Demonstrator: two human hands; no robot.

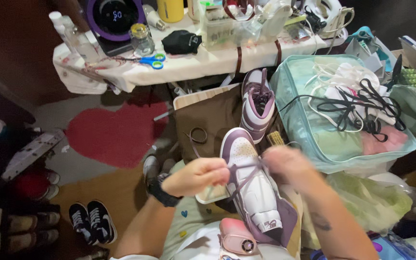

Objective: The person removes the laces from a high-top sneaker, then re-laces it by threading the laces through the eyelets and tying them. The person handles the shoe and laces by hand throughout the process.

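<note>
A white and mauve high-top sneaker (253,190) rests on my lap, toe pointing away from me. My left hand (198,175), with a black watch on its wrist, pinches a mauve shoelace (239,175) at the shoe's left side. My right hand (287,161), blurred, grips the other end of the lace at the shoe's right side. The lace crosses over the tongue near the toe. The matching second sneaker (257,103) stands just beyond, leaning against a brown board (208,120).
A clear teal pouch (314,139) at right holds black and white laces. Behind stands a cluttered table (193,65) with blue scissors (154,60), bottles and boxes. A red heart rug (116,132), black sneakers (92,221) and a shoe rack lie left.
</note>
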